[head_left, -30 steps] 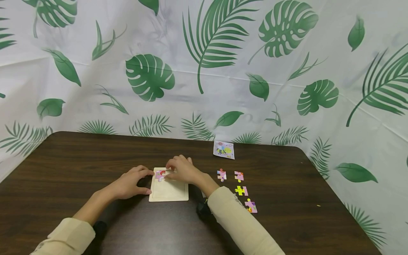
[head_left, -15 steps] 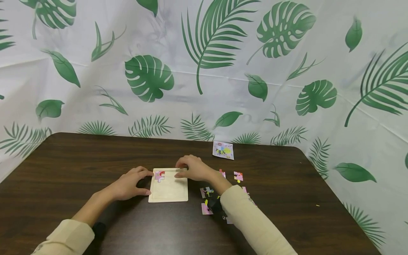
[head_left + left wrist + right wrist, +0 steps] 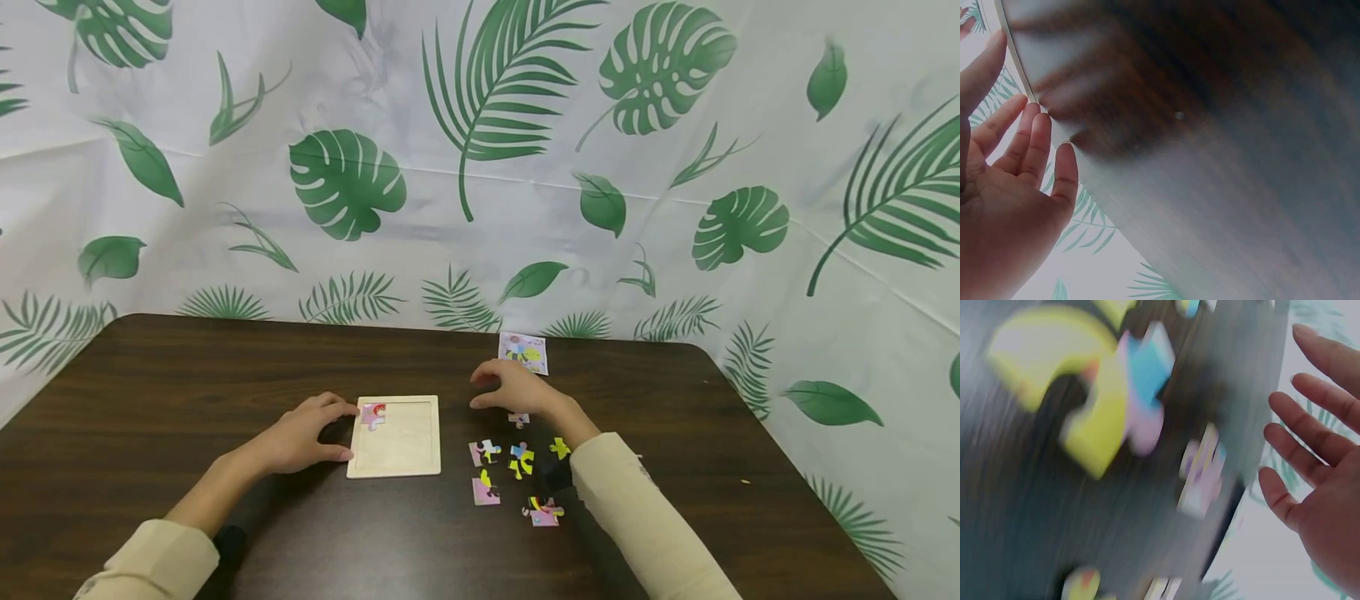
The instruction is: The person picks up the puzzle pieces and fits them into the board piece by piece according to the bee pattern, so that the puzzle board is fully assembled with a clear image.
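A square wooden puzzle tray [image 3: 396, 476] lies on the table in the head view, with one pink and red jigsaw piece [image 3: 372, 413] in its far left corner. My left hand [image 3: 303, 435] touches the tray's left edge, thumb and fingers spread apart along it. In the left wrist view those fingers [image 3: 1036, 147] look nearly straight at the tray's rim. To the right of the tray, my right hand [image 3: 517, 389] hovers with relaxed fingers and holds nothing. Beneath it a jigsaw piece [image 3: 518, 421] is partly covered.
Several loose jigsaw pieces lie right of the tray, among them a yellow and blue one [image 3: 521, 461], a pink one [image 3: 485, 490] and a rainbow one [image 3: 543, 512]. A bee picture card [image 3: 523, 352] lies behind the right hand. Leaf-printed cloth [image 3: 525, 208] hangs behind the table.
My right hand has left the piece in the tray's corner and swung right, over the loose pieces. The left hand stays at the tray's left edge.
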Available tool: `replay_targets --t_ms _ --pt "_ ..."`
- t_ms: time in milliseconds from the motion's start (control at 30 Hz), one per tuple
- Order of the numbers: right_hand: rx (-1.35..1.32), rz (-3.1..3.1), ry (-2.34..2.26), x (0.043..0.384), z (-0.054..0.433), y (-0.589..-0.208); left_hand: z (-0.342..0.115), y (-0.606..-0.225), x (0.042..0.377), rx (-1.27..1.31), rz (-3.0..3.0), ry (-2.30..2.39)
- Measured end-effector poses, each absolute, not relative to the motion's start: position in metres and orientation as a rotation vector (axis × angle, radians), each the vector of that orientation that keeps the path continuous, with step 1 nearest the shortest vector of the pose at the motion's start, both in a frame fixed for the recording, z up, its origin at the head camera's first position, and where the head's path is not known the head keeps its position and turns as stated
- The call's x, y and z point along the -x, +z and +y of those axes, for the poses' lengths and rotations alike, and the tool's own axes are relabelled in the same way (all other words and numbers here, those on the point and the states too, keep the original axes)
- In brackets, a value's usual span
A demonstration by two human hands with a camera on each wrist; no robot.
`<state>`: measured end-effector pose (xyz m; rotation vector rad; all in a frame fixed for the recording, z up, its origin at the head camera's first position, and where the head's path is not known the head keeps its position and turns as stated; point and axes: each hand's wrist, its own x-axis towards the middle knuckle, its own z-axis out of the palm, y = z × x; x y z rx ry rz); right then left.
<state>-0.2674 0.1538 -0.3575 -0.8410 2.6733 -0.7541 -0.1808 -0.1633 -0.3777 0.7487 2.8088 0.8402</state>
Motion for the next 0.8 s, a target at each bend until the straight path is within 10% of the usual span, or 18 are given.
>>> replay_targets --t_ms 800 --pt "0.647 2.755 -0.686 0.259 0.222 -0.365 -0.163 -0.377 0.18 -0.73 2.803 0.835"
